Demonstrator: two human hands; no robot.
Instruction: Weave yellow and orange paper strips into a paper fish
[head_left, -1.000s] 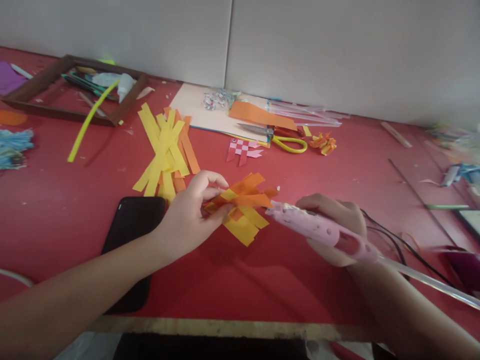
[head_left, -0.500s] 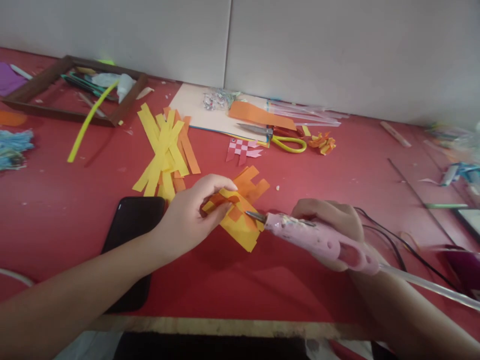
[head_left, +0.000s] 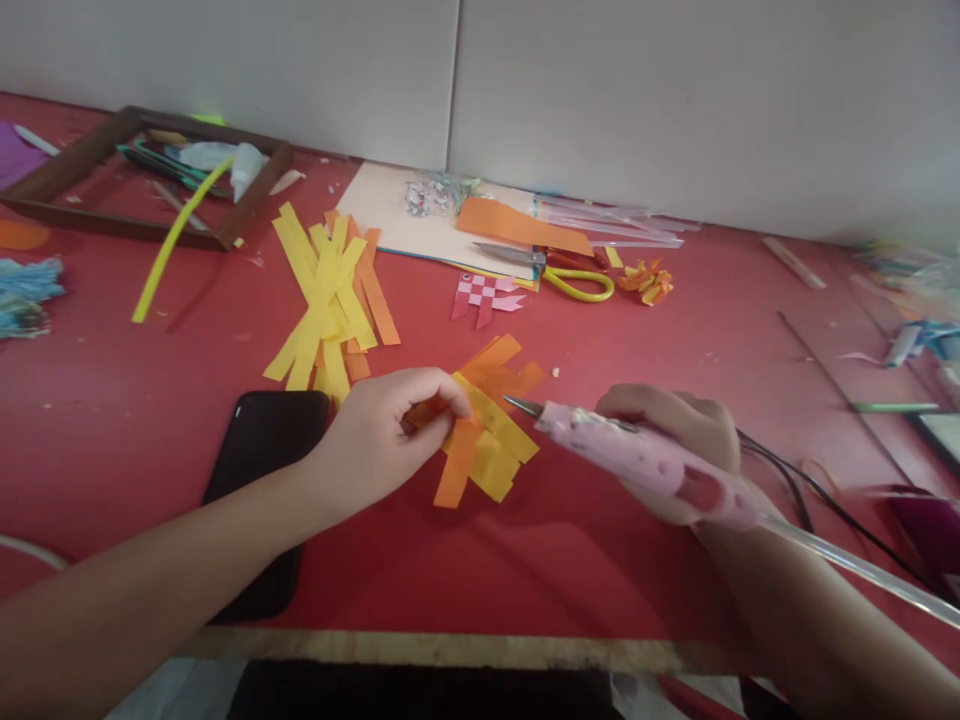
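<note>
Pinching orange/yellow paper piece (head_left: 493,425) betw. thumb & fingers of L hand (head_left: 386,430), over red table (head_left: 405,580); gripping pink glue gun (head_left: 630,452) in curled fingers of R hand (head_left: 679,425), w/ metal tip (head_left: 526,407) nr. paper.

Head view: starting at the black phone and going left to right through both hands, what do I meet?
Black phone → left hand → orange-and-yellow paper piece → pink glue gun, with the right hand around its body.
</note>
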